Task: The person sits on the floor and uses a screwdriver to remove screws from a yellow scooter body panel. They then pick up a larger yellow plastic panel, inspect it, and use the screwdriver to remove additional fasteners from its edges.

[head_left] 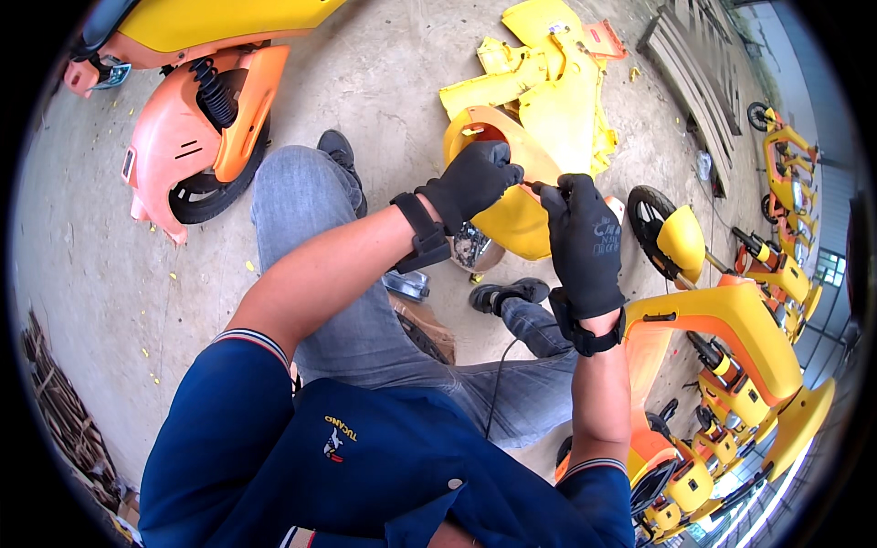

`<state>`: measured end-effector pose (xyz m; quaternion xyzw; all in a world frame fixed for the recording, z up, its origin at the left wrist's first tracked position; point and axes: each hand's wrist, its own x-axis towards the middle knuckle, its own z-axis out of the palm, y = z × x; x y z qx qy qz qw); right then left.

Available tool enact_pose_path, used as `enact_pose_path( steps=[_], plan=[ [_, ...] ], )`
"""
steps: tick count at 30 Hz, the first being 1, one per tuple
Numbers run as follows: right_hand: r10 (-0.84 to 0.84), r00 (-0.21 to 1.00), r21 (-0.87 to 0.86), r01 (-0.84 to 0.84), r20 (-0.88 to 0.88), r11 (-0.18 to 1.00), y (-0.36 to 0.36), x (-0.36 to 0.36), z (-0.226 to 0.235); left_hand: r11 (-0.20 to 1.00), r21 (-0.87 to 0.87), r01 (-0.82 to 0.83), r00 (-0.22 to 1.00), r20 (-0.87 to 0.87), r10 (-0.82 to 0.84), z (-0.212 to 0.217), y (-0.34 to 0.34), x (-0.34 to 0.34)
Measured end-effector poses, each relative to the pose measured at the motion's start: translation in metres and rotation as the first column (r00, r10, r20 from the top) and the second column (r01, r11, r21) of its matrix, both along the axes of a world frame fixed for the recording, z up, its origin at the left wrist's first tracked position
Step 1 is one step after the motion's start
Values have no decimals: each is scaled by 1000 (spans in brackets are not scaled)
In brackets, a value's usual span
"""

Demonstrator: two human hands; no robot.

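My left hand [470,185], in a black glove, is closed in a pinch in front of a curved yellow and orange scooter body panel [514,222]. Just right of it, my right hand [586,245], gloved the same way, has its fingers curled together. Between the fingertips of both hands is something small, thin and dark, too small to name. The panel lies behind and below the hands, which hide part of it. Under my left wrist, a round bowl [477,251] of small metal parts is partly covered.
Loose yellow body panels [566,100] lie on the concrete beyond. An orange and yellow scooter [196,137] stands at the far left, more yellow scooters [717,365] line the right. Wooden slats [690,82] lie far right; an open cardboard box [425,327] is between my legs.
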<state>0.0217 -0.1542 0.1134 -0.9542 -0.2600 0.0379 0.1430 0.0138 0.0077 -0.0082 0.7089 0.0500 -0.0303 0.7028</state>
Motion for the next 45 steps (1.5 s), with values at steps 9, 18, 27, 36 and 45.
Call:
enact_pose_path(
  steps=[9,18,27,36,45],
  plan=[
    [161,987,286,-155,3,945,-4,0,-4,998,-48,-31,998,55,34,-6,-4,1],
    [-9,1000,131,7,15,991,1,-4,-2,996,-81,-48,996,68,54,0,-3,-1],
    [84,993,182,-98,82,978,-3,-2,-9,996,-82,-44,999,28,46,-2,-3,-1],
    [102,995,316,-101,15,943,1,-6,-5,992,-120,-38,999,2,39,-4,-3,0],
    [-19,998,131,12,57,991,2,-6,-7,998,-52,-40,997,59,44,-4,-2,-1]
  ],
)
